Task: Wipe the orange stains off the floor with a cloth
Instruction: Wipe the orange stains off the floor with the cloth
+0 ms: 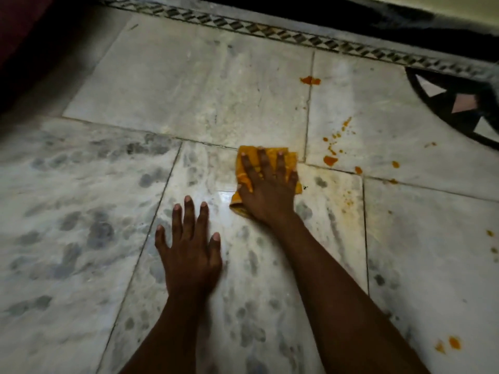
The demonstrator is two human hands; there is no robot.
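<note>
My right hand (270, 187) lies flat with spread, straight fingers on a folded yellow-orange cloth (249, 153), pressing it onto the marble floor (189, 85) near the middle of the view. My left hand (189, 249) rests flat on the floor, fingers spread, to the lower left of the cloth and holding nothing. Orange stains lie to the right of the cloth: a cluster of drops and blobs (330, 159), a larger spot (310, 80) further back, and two spots (451, 344) at the lower right.
A patterned dark border strip (270, 32) runs along the far edge of the floor, with a black band behind it. A dark inlay with pale triangles (459, 103) sits at the right. More small orange specks (490, 233) dot the right edge.
</note>
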